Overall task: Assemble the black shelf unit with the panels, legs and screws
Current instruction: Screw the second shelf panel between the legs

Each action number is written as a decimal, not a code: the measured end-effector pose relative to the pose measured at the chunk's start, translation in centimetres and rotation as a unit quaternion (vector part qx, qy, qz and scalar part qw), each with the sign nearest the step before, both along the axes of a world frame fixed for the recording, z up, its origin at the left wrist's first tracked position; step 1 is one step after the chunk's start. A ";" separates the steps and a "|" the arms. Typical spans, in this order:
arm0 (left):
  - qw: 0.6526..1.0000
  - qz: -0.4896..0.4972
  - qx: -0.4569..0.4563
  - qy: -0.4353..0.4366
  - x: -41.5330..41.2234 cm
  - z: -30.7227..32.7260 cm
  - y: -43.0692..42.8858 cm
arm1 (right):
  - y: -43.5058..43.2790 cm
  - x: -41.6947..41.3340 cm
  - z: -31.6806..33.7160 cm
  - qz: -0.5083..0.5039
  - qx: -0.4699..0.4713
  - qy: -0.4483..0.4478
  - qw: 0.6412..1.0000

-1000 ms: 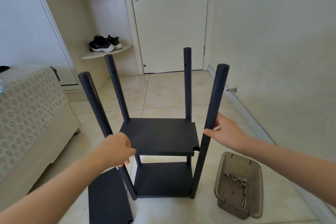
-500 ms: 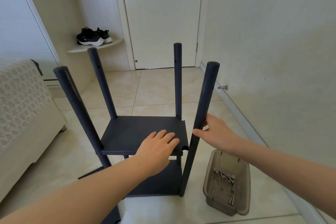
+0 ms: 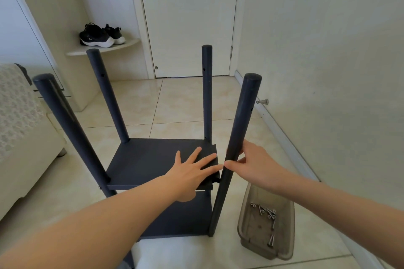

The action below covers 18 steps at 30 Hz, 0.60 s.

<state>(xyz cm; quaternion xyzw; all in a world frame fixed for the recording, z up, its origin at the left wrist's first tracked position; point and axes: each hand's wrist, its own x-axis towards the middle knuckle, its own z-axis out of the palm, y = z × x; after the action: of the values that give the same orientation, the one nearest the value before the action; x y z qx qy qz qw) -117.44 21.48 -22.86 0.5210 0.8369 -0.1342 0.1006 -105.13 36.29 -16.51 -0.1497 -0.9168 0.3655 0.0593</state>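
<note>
The black shelf unit stands on the tiled floor with several round legs pointing up. My left hand (image 3: 192, 172) lies flat, fingers spread, on the right part of the upper panel (image 3: 148, 159). My right hand (image 3: 251, 164) grips the near right leg (image 3: 240, 133) at panel height, thumb in front and fingers behind. That panel's near right corner sits just apart from this leg. A lower panel (image 3: 185, 218) lies beneath, partly hidden by my left forearm. Screws (image 3: 265, 214) lie in a smoky plastic tray (image 3: 247, 225) on the floor at the right.
A wall runs along the right with a metal doorstop (image 3: 262, 101). A closed door (image 3: 188, 17) is straight ahead. Black sneakers (image 3: 98, 35) sit on a corner shelf at the left. A cream sofa (image 3: 19, 137) with a lace cover stands at the left.
My left hand left the near left leg, crossed to the right and now lies flat on the upper panel. My right hand stays on the near right leg.
</note>
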 end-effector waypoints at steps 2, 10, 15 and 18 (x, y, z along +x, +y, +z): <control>1.000 0.008 -0.001 -0.016 0.1 -0.1 0.2 | 0.0 -0.1 0.0 -0.002 0.007 -0.003 1.000; 0.995 0.079 0.052 -0.018 0.4 0.1 0.1 | 0.1 0.0 0.1 -0.001 0.009 -0.002 1.000; 0.992 0.100 0.068 -0.035 -0.3 0.3 0.1 | 0.1 0.2 0.0 0.003 0.010 -0.008 1.000; 0.990 0.110 0.075 -0.043 -0.7 0.2 0.0 | -0.3 0.2 0.0 0.018 0.008 -0.005 1.000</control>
<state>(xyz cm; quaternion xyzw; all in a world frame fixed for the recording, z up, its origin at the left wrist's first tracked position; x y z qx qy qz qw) -118.18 21.53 -22.66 0.4372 0.8917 -0.0363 0.1111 -104.97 36.00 -16.49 -0.1348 -0.9223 0.3587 0.0495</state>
